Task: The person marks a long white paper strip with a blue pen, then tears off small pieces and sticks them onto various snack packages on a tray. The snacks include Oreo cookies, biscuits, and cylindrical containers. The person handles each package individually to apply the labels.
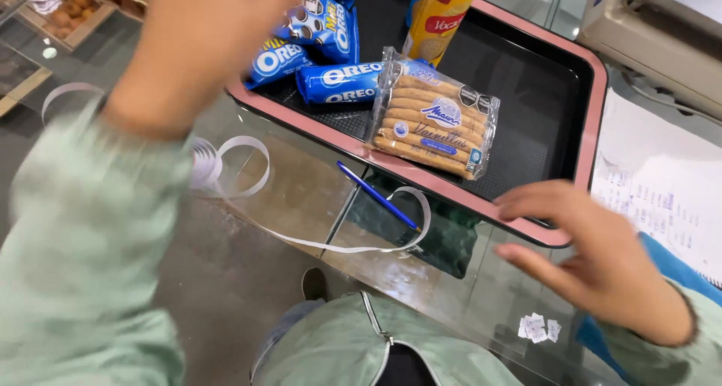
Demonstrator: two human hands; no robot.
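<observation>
1. Fingers [526, 202] of the right hand [602, 262], at the lower right of the frame, are spread and slightly curled with nothing in them; the fingertips sit at the near corner of the pink tray rim [526, 224], touching it or just above it.
2. Left hand [199, 44], raised at the upper left and blurred, shows only its back, so whether its fingers grip anything cannot be told. Pale green sleeves of soft knit cover both arms.
3. Below the hands the glass worktop [301, 198] is smooth and see-through. A thin curl of white paper strip [248, 168] loops across it, with a slim blue pen [376, 194] lying slantwise just before the tray and small white paper scraps [538, 327] at the lower right.
4. A risk: the tray's near edge seems close to the worktop's front, so a push from the right hand could slide it on the slick glass. A sleeve sweep could send the pen rolling.
5. Inside the tray, on its black ribbed mat, a clear crinkly packet of long tan wafer sticks [432, 115] lies nearest, flat and rectangular.
6. Farther back, glossy blue biscuit rolls [338, 81] lie jumbled, and a yellow packet [440, 13] leans upright at the top.
</observation>
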